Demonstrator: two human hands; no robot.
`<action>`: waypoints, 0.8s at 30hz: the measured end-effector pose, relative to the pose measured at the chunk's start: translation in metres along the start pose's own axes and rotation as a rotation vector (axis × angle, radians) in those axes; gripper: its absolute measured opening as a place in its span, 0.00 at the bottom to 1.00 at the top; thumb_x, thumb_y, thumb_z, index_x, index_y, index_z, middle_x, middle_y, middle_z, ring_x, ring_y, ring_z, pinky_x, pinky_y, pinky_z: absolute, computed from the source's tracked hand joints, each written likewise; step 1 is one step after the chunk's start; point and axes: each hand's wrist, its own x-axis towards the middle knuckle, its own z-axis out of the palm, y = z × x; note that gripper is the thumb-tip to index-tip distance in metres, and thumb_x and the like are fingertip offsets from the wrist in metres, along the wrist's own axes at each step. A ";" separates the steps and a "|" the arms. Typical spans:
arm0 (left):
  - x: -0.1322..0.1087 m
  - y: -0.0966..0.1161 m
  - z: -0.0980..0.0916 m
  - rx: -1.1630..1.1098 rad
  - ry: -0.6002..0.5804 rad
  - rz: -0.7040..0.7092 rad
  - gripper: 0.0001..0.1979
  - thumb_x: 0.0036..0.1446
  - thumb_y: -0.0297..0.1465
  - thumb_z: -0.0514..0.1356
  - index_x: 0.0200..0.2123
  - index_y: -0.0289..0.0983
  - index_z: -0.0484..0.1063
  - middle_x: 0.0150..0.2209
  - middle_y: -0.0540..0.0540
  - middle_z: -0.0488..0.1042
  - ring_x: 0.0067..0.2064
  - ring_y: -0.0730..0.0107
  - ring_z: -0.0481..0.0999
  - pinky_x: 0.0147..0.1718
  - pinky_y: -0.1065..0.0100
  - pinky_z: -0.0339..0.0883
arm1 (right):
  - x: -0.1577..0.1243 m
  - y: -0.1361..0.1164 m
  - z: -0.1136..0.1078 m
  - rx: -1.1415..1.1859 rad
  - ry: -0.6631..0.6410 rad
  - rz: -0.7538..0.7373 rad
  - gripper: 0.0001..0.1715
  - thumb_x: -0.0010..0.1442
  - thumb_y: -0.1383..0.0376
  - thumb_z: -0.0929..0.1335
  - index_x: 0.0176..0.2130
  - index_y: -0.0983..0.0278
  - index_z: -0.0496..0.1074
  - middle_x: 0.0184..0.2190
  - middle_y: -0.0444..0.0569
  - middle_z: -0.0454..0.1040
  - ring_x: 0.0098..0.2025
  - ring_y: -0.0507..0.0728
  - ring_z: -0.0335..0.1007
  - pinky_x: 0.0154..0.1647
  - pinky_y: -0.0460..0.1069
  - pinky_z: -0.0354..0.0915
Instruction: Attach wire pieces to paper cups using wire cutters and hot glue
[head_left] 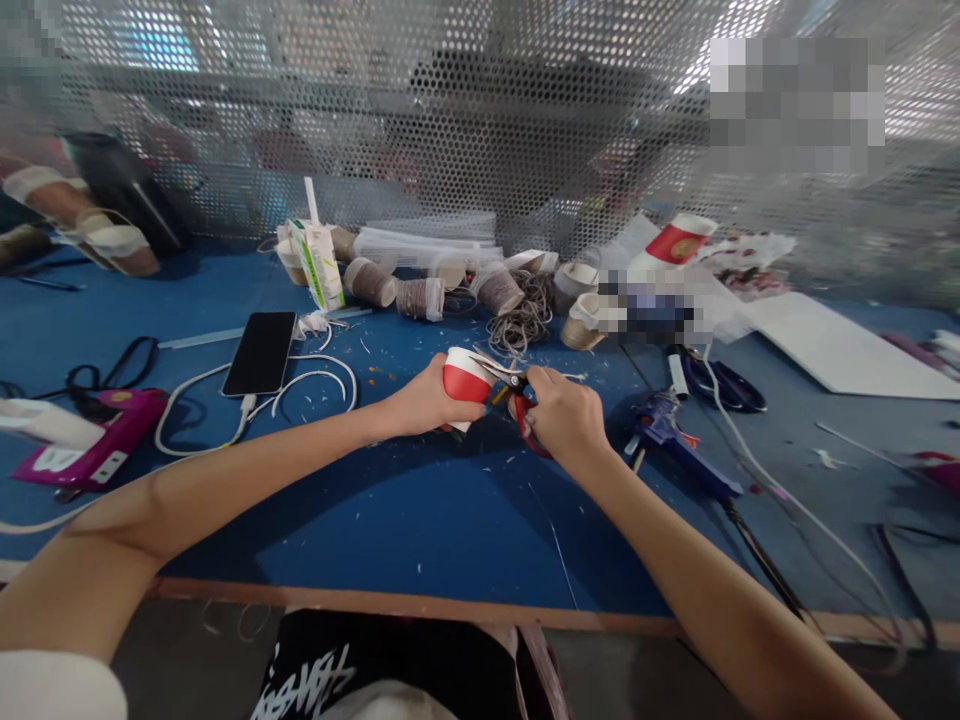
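A red and white paper cup (463, 382) is gripped in my left hand (429, 400), tilted above the blue tabletop. My right hand (561, 408) is closed around the handles of a pair of scissors (517, 384), one of which shows red below the fingers. The scissor blades are apart and reach to the cup's rim; whether they touch the paper I cannot tell. Just behind the cup lies a tangled heap of grey-brown cord (521, 318).
Several cord-wrapped cups (371, 283) and a drink carton (319, 262) stand at the back. A phone (260, 353) with a white cable and a magenta glue gun (97, 440) are to the left. A blue glue gun (679, 440) and a white board (847, 345) are to the right.
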 end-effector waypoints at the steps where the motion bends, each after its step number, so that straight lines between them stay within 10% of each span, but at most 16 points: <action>1: 0.000 0.002 0.000 0.013 0.019 0.000 0.29 0.39 0.30 0.68 0.46 0.32 0.63 0.33 0.49 0.69 0.30 0.76 0.67 0.30 0.69 0.64 | 0.001 0.000 0.000 0.012 -0.001 0.007 0.14 0.55 0.68 0.60 0.36 0.67 0.73 0.29 0.55 0.75 0.26 0.55 0.66 0.23 0.47 0.45; 10: -0.002 0.005 -0.001 -0.353 -0.074 -0.127 0.36 0.32 0.34 0.73 0.46 0.32 0.64 0.39 0.42 0.72 0.36 0.68 0.74 0.37 0.64 0.70 | 0.005 0.009 0.000 0.080 0.047 0.011 0.15 0.52 0.69 0.59 0.34 0.66 0.73 0.28 0.52 0.74 0.26 0.54 0.64 0.23 0.47 0.46; 24: -0.005 0.012 0.004 -0.195 -0.036 -0.112 0.30 0.36 0.29 0.69 0.44 0.30 0.65 0.32 0.48 0.70 0.29 0.77 0.69 0.29 0.71 0.68 | 0.001 -0.002 0.000 0.015 -0.042 0.022 0.14 0.57 0.65 0.60 0.36 0.67 0.72 0.30 0.55 0.77 0.28 0.56 0.70 0.24 0.47 0.45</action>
